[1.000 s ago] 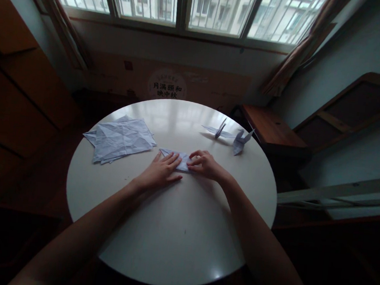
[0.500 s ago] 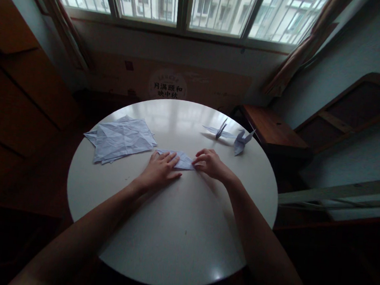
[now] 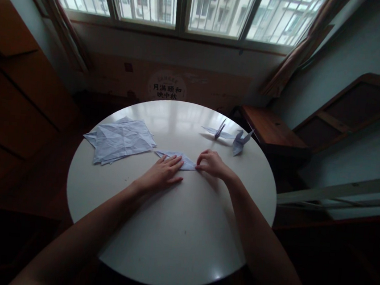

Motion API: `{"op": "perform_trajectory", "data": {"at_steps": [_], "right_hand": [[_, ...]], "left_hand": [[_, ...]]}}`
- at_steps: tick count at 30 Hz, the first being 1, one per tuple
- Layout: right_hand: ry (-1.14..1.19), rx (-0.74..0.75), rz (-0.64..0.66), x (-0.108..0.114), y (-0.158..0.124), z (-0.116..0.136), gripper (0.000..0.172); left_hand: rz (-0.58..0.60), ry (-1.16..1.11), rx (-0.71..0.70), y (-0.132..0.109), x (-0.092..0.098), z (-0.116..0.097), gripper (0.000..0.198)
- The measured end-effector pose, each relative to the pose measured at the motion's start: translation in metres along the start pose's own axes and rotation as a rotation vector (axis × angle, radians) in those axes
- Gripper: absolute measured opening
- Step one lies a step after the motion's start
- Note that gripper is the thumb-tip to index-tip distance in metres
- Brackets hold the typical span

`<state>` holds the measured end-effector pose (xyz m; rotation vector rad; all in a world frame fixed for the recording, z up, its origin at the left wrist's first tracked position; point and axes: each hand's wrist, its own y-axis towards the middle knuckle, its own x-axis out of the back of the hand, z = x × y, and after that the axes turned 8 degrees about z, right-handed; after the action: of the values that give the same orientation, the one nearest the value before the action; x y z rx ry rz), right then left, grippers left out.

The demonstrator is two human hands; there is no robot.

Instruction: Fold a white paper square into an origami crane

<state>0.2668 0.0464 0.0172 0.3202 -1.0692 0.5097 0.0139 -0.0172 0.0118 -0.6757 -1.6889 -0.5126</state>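
Daylight from the window (image 3: 184,7) whitens the far edge of the worktop (image 3: 168,230), and a small glare spot (image 3: 216,277) shines by its near right edge. Soft shadow lies beneath the right hand (image 3: 211,163); the view's lower corners are nearly black.

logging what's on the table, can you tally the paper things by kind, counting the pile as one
Cranes: 2
Folded piece: 1
Pile: 1 (its sheets can't be counted exactly)
Total: 4
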Motion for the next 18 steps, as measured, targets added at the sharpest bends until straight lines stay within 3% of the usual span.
{"op": "perform_trajectory", "data": {"at_steps": [4,9,14,18], "right_hand": [[-0.041,-0.15,-0.015,0.004,-0.004,-0.007,0.025],[-0.054,-0.21,-0.007,0.009,-0.009,-0.014,0.039],[0.097,-0.079,-0.022,0.016,-0.006,-0.006,0.025],[0.165,0.039,-0.134,0.012,-0.002,0.007,0.02]], "left_hand": [[0.018,-0.01,0.018,-0.002,0.004,-0.001,0.063],[0.022,-0.021,0.019,-0.001,0.004,-0.001,0.063],[0.024,-0.038,0.002,0.0,0.003,0.001,0.062],[0.012,-0.062,-0.034,0.0,0.004,0.0,0.057]]}}
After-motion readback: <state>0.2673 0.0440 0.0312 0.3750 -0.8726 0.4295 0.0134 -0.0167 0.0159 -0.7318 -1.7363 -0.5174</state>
